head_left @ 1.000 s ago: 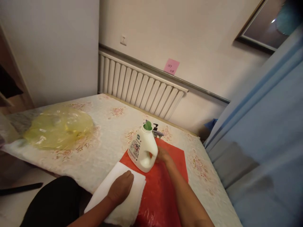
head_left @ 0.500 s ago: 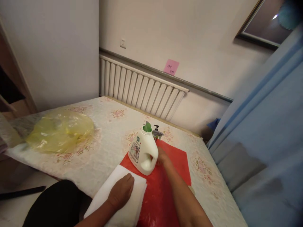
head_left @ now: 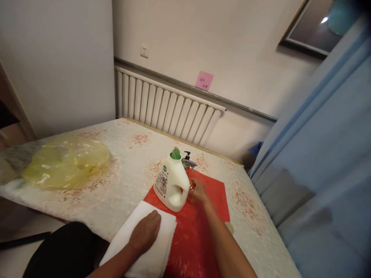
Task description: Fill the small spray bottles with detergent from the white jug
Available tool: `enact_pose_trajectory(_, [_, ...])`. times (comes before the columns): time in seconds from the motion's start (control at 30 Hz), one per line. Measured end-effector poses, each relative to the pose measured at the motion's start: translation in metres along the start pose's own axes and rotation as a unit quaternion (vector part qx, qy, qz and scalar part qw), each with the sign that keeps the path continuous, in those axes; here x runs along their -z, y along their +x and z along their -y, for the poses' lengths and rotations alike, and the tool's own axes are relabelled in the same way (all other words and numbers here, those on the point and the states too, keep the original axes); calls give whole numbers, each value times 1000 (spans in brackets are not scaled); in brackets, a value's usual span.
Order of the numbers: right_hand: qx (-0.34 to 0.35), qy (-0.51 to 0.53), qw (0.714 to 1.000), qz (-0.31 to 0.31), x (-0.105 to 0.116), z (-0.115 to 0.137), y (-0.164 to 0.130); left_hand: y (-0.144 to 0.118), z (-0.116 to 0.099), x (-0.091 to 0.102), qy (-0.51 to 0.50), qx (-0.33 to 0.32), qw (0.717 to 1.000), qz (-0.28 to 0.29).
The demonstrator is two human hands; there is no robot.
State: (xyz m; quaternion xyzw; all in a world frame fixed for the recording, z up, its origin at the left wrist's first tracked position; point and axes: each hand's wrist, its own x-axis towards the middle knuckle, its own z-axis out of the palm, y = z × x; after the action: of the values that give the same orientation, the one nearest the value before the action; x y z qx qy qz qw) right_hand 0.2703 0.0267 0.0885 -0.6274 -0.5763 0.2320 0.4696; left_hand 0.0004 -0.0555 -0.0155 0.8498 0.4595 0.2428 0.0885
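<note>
A clear, shiny container [head_left: 191, 185], partly hidden, sits in the curled fingers of a person's right hand [head_left: 199, 192], just beside a white jug [head_left: 175, 177] upright on a red sheet [head_left: 214, 190]. The left hand [head_left: 145, 230], closed like a fist, rests on a folded white towel [head_left: 161, 247]; whether it grips the fabric cannot be told. A yellow plastic bag [head_left: 66, 162] lies well apart on the floral cover [head_left: 127, 164].

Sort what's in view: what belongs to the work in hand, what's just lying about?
Likely in the work:
white cloth, under left grip
clear item, partly hidden, at right grip
white jug; red sheet beneath

Apparently lying about:
yellow plastic, far left
pink note, on wall
</note>
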Motion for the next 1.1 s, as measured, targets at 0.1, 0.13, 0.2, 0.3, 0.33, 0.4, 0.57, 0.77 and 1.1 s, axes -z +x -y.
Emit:
enact_pose_trajectory(0.1, [1,-1,1000,2,7,-11,-3,1,-1,1,3,3,1000,2])
enact_pose_trajectory(0.13, [0,1,1000,1,9,-14,-5,1,-1,2,6,3,1000,4])
enact_pose_trajectory(0.2, [-4,7,1000,-6,12,-18,-7,1,-2,4,10,4,1000,8])
enact_pose_trajectory(0.3, [-11,22,1000,-16,16,-21,-12,2,-3,6,8,4,1000,8])
enact_pose_trajectory(0.33, [-13,29,999,-19,17,-21,-13,2,-4,6,6,5,1000,7])
enact_pose_trajectory(0.4, [-19,43,999,-22,20,-22,-16,2,-4,7,8,6,1000,8])
enact_pose_trajectory(0.57, [-32,76,996,-30,28,-23,-25,2,-3,6,29,5,999,16])
enact_pose_trajectory(0.77, [-40,109,992,-51,39,-20,-40,3,-3,6,36,-1,999,14])
enact_pose_trajectory(1.1, [-31,146,987,-63,58,5,-83,4,3,3,-12,-19,1000,12])
